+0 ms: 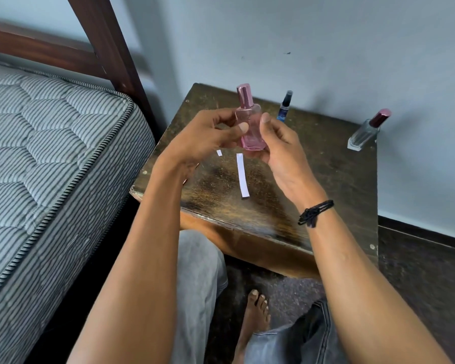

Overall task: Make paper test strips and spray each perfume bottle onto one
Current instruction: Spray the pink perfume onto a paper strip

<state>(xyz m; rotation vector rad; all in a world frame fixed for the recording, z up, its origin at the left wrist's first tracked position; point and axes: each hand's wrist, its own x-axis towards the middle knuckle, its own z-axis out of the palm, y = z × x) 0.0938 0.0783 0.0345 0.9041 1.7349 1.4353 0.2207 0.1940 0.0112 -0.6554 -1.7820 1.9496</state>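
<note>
A quilted, striped mattress (50, 140) lies off the left edge of the table (326, 179), which is dark, scuffed wood. The left hand (205, 137) curls round the pink bottle (251, 137), thumb flat on its left face and fingers bent behind its shoulder, likely to steady it. Just below that hand a white paper scrap (219, 152) shows on the table, partly hidden.

The pink bottle is held upright above the table's middle. It is flat-sided tinted glass, and its shiny cap (244, 94) is on, so it cannot spray yet. Under it a long, narrow paper strip (242, 177) lies flat, pointing toward the near edge, probably ready for the spray.

The right hand (279, 148) cups the bottle's base and right side, thumb on the glass. A slim blue bottle (284, 107) stands at the far edge. A square, red-capped clear bottle (364, 132) stands by the far right corner. Both seem to wait their turn.
</note>
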